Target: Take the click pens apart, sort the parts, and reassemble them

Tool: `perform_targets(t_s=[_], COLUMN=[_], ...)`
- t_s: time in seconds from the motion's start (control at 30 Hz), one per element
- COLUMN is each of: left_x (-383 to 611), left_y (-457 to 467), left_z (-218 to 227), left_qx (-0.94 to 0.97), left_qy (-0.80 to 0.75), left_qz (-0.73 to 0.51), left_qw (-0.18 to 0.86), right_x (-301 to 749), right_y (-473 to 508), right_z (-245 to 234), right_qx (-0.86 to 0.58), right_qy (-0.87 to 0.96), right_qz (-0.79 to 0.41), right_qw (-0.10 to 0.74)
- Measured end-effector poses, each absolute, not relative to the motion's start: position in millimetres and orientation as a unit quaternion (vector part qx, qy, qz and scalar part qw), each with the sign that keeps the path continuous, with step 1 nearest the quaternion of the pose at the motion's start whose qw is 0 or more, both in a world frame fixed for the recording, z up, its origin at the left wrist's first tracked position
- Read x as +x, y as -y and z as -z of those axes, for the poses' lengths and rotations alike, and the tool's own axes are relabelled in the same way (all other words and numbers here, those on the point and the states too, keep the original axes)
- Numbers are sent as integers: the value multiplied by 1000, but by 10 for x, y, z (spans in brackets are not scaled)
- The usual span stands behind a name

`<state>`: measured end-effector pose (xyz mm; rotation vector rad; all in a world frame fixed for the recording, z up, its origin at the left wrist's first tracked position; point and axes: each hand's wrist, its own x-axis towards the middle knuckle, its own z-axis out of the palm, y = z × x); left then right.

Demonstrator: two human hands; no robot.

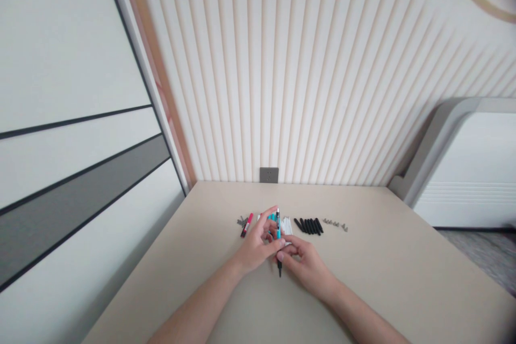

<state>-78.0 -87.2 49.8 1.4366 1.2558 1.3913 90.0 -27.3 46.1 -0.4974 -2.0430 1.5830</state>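
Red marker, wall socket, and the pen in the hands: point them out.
Red marker (pixel 247 225): head view, middle of its body.
Wall socket (pixel 269 175): head view, centre of its faceplate.
Pen (pixel 278 231): head view, blue part of its barrel.

A slim pen (pixel 278 231) has a turquoise barrel, a dark upper section with pale marks, and a silvery far end. It points away from the person, between the left hand (pixel 258 242) and right hand (pixel 305 259); fingers hide its middle, and its black tapered end faces the person.
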Motion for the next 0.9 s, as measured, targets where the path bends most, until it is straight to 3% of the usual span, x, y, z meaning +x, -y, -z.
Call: perform_targets(t_s=[0.3, 0.67, 0.9], left_x=[-801, -786, -766], left_y=[864, 858, 867], left_z=[-534, -524, -549], left_qx=[551, 532, 516], left_qy=[-507, -486, -464], left_qz=[-538, -565, -578], left_qw=[387, 402, 429], right_x=[925, 1054, 1055], right_y=[263, -23, -31], right_z=[-461, -441, -429], right_qx=[-221, -338, -347], right_qy=[808, 791, 806], right_qz=[-490, -401, -370], right_qw=[240, 314, 305])
